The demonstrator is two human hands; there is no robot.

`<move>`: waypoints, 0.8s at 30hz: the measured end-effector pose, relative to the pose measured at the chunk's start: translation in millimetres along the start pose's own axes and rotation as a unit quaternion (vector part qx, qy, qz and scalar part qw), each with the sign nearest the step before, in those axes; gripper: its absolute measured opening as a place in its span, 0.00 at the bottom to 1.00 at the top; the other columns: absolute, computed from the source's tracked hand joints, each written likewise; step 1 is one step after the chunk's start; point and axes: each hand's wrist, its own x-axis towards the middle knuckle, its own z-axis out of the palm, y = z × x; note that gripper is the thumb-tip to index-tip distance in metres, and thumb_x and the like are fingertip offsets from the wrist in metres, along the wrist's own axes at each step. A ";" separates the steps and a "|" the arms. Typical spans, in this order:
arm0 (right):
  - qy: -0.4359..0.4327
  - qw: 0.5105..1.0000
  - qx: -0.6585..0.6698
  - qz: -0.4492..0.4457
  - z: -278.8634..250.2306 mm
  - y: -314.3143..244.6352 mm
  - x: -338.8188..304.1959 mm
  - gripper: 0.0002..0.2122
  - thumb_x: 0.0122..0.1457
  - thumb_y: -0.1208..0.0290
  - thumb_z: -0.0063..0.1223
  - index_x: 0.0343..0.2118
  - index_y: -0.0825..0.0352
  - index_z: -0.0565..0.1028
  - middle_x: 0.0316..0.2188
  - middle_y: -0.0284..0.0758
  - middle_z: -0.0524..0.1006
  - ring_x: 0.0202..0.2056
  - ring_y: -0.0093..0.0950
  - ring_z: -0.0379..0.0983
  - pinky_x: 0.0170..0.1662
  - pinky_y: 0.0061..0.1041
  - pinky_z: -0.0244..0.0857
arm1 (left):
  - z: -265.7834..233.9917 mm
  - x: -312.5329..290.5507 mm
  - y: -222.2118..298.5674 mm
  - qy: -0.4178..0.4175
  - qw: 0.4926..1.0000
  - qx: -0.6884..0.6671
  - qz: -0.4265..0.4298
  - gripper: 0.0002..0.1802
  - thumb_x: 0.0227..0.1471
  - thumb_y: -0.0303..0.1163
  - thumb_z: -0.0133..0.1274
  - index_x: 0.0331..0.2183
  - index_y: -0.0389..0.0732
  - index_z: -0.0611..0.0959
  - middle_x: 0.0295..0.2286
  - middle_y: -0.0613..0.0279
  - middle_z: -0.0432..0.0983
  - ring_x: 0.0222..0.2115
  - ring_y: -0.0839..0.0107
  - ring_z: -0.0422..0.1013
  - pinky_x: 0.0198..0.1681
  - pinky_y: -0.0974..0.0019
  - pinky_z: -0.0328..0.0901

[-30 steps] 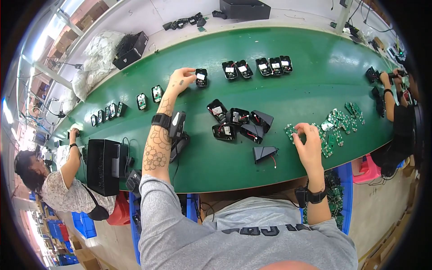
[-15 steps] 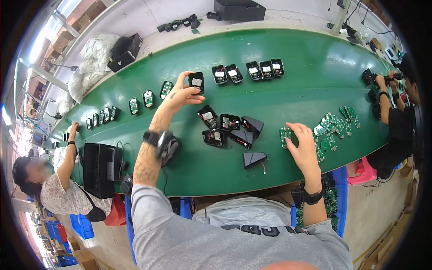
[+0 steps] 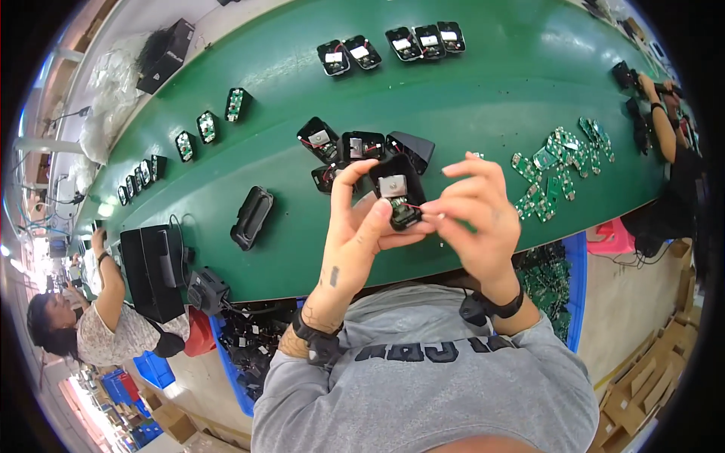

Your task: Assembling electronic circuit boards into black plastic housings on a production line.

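Observation:
My left hand [image 3: 351, 238] grips a black plastic housing [image 3: 384, 171] in front of me, its open side up, the thumb on its near edge. Inside it show a silver-grey block [image 3: 393, 186] and a bit of green circuit board. From the housing runs a thin red wire [image 3: 412, 206] with a small white plug, pinched between the thumb and forefinger of my right hand [image 3: 483, 219]. Just beyond my left hand lie several similar black housings [image 3: 319, 140], partly hidden by my hands. A green circuit board, mostly hidden, lies behind my right fingers.
Loose green circuit boards [image 3: 563, 162] are heaped on the green table [image 3: 483, 90] at right. Rows of filled housings [image 3: 429, 43] stand at the back and left. A long black shell [image 3: 251, 217] and a black box [image 3: 151, 260] lie left. Co-workers sit at both sides; blue bins [image 3: 576, 294] stand below.
My left hand has come back from the far row, bringing a housing toward me. My right hand has moved left from beside the circuit board and now pinches the wire. The view has shifted.

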 end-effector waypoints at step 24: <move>0.032 0.884 0.336 0.325 -51.6 21.4 -39.4 0.06 0.52 0.76 0.60 0.31 0.70 0.77 0.28 0.36 0.75 0.24 0.24 0.72 0.28 0.19 0.65 | -10.2 -0.5 -24.1 0.005 0.998 0.057 -0.008 0.34 0.55 0.29 0.47 0.61 0.45 0.54 0.37 0.48 0.73 0.27 0.66 0.76 0.29 0.63 0.76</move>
